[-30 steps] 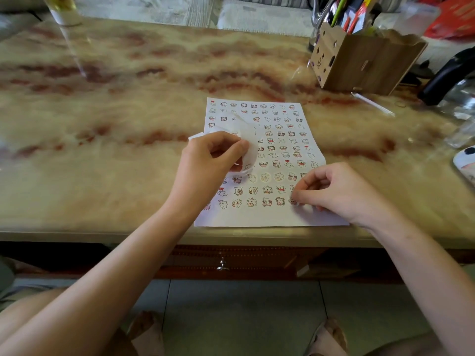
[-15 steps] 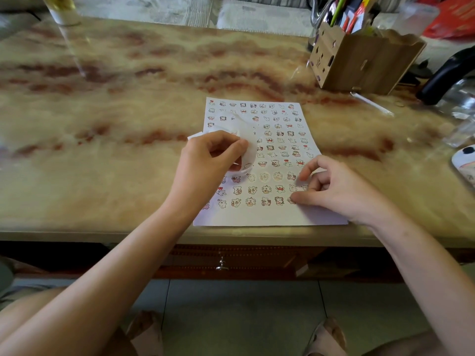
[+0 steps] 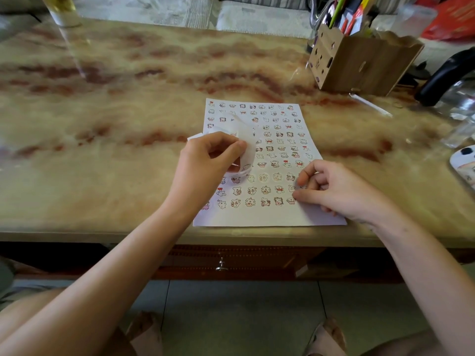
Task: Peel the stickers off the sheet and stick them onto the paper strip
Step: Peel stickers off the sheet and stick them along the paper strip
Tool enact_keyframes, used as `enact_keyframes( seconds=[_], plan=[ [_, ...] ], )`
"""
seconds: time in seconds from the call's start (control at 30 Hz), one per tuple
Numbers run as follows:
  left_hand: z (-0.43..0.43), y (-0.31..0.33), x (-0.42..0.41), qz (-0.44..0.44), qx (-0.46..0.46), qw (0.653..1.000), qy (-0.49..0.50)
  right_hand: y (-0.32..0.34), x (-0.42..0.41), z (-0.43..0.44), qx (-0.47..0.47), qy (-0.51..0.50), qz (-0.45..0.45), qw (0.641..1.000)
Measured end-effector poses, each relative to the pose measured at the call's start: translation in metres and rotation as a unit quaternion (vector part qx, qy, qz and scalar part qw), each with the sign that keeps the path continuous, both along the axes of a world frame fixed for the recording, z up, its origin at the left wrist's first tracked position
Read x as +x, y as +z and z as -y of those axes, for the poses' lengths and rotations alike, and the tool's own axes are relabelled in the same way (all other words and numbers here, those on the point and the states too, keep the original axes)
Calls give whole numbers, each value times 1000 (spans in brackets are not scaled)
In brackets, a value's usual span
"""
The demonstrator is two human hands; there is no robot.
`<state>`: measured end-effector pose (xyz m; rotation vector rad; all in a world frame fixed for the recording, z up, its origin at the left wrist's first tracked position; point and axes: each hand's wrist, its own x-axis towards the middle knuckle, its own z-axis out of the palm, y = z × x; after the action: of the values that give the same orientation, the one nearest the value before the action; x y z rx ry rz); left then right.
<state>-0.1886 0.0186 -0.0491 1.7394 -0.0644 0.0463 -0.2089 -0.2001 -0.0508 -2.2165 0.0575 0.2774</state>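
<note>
Two hands worked over the sticker sheet (image 3: 280,140) lying flat on your table (image 3: 102,124): your left hand (image 3: 205,165) pinched the curled paper strip (image 3: 244,150) above it, your right hand (image 3: 336,188) pressed loosely curled fingertips (image 3: 298,194) on its lower rows.

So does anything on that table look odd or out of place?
Nothing is spilled or broken. The sticker sheet lies flat, slightly skewed to the table edge. The one odd shape is the paper strip, curled into a loop in the left hand. The right hand picks at the sheet's lower right stickers.
</note>
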Motion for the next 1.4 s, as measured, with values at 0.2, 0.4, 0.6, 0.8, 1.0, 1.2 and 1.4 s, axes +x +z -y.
enact_keyframes(
  seconds=[0.2,0.4,0.6,0.8,1.0,1.2,1.4],
  plan=[
    [-1,0,1,6,-1,1000,-5,1,1,-1,-7,12,-7,1000],
    [-1,1,0,34,-2,999,1,2,3,2,24,-4,-10,1000],
    [-1,4,0,66,-10,998,3,10,2,-24,139,-46,173,974],
    [-3,5,-1,82,7,997,12,10,-1,-56,213,-14,247,945],
    [0,6,-2,80,-35,996,-12,11,1,-68,224,7,262,939],
    [0,7,-2,75,-90,993,-16,10,3,-68,212,6,266,940],
    [1,7,-1,61,-116,991,-15,9,3,-66,194,1,264,945]
  ],
)
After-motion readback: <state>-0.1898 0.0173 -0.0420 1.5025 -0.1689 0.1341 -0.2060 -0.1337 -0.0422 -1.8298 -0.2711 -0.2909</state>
